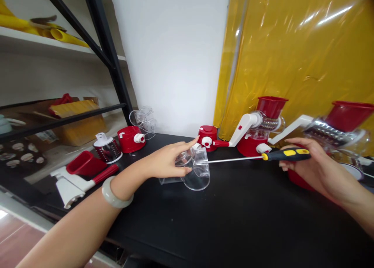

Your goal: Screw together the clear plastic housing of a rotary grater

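Observation:
My left hand (165,159) grips a clear plastic grater housing (198,179) that lies on the black table, thumb and fingers spread around its upper part. In my right hand (325,164) is a screwdriver (282,155) with a black and yellow handle, held level. Its long metal shaft points left, and the tip meets the right side of the clear housing; whether it sits in a screw is too small to tell. Just behind the housing stands a red grater base (208,132) with a white knob.
Two rotary graters with red hoppers, one nearer (273,106) and one farther right (350,116), stand on the right. At left are a red base (127,141), a grating drum (107,150), a red hopper with white handle (84,164) and another clear housing (144,120). A black metal frame (106,38) rises behind.

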A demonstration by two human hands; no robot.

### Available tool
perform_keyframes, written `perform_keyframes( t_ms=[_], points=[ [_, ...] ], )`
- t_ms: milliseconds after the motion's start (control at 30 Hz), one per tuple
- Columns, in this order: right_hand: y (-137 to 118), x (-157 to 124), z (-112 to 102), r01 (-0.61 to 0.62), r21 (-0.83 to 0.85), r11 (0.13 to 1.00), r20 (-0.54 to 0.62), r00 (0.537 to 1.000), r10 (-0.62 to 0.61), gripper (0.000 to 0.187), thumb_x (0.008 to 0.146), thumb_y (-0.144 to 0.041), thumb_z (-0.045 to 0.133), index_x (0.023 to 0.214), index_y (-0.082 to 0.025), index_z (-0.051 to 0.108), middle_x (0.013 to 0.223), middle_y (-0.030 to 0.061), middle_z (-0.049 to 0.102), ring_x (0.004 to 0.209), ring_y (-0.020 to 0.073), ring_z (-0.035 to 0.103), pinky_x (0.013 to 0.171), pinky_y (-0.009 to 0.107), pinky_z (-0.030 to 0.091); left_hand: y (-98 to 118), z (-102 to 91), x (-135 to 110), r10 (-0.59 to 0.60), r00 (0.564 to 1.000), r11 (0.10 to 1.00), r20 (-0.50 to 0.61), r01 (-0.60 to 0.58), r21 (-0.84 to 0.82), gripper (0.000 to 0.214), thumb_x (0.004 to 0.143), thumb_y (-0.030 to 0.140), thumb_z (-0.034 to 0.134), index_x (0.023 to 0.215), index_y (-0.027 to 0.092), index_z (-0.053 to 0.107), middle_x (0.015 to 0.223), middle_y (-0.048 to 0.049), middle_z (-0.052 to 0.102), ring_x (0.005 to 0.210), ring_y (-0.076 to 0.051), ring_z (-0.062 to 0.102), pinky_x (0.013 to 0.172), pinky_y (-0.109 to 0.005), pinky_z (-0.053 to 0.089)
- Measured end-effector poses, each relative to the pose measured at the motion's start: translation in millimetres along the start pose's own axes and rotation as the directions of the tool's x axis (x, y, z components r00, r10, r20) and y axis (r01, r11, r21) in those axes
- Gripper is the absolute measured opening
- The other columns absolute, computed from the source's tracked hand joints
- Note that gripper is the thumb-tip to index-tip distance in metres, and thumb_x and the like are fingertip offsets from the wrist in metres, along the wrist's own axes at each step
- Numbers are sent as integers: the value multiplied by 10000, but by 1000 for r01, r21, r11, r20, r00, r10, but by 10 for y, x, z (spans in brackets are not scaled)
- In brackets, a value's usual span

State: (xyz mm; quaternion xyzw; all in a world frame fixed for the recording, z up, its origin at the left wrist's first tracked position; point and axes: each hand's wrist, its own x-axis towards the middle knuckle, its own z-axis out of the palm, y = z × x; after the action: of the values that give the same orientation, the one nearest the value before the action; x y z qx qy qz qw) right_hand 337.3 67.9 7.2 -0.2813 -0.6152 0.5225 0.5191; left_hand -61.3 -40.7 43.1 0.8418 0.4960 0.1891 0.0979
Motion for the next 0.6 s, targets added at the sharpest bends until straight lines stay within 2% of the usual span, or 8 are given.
perform_keyframes(
  t_ms=[67,133,200,300,367,433,533,600],
  points=[
    [-27,-4,42,7,56,998,-32,999,-5,386,741,-458,771,1070,-338,609,979,13,717,797,205,667,621,294,567,-7,6,1,5,1000,1000,-3,-5,-4,921,821,323,667,1575,300,138,1197,-73,595,1015,-228,610,939,-391,475],
    [-39,-11,48,8,41,999,-50,999,-6,468,682,-374,833,1086,-356,596,972,-3,722,806,199,676,635,278,573,-10,10,2,17,1000,1000,-8,-17,-16,916,823,317,666,1573,307,141,1196,-70,598,1005,-224,612,929,-387,480],
    [-22,-13,17,6,-30,1000,-77,997,-8,434,702,-406,827,1071,-353,603,839,-22,721,694,169,668,628,256,564,-9,8,2,19,1000,999,-6,-19,-26,910,824,315,665,1572,315,147,1200,-65,599,995,-219,614,926,-386,484],
    [31,-7,-42,-3,-153,988,-79,997,-9,309,787,-531,731,978,-309,634,614,-34,658,527,130,589,531,212,508,-9,1,0,-1,1000,1000,4,1,-29,920,818,322,673,1572,314,146,1208,-64,597,997,-221,614,927,-390,486],
    [46,-1,-49,-11,-151,988,-50,999,4,311,840,-584,642,939,-289,645,579,-27,634,514,131,571,523,220,501,-11,-1,-1,-4,1000,1000,7,4,-27,926,817,322,675,1573,315,139,1211,-64,596,1008,-225,612,934,-393,483],
    [21,0,-19,-23,-56,998,-44,999,21,323,823,-593,646,947,-295,646,693,-8,685,597,161,623,565,263,541,-14,-1,-1,8,1000,1000,8,-7,-24,923,822,315,671,1573,320,134,1213,-62,597,1021,-227,608,946,-399,478],
    [-53,-11,45,-48,82,995,-58,997,53,385,693,-484,792,1007,-337,623,929,1,732,751,208,681,607,310,579,-15,3,0,19,1000,1000,-1,-19,-19,918,823,304,670,1571,323,138,1206,-57,601,1016,-223,609,950,-400,477],
    [-77,-20,60,-48,82,995,-62,997,54,437,667,-410,831,1039,-359,608,921,-16,731,737,199,686,625,303,580,-13,6,-1,15,1000,1000,-6,-15,-23,915,823,303,670,1571,320,145,1204,-60,602,1005,-220,615,943,-397,481]
  ],
)
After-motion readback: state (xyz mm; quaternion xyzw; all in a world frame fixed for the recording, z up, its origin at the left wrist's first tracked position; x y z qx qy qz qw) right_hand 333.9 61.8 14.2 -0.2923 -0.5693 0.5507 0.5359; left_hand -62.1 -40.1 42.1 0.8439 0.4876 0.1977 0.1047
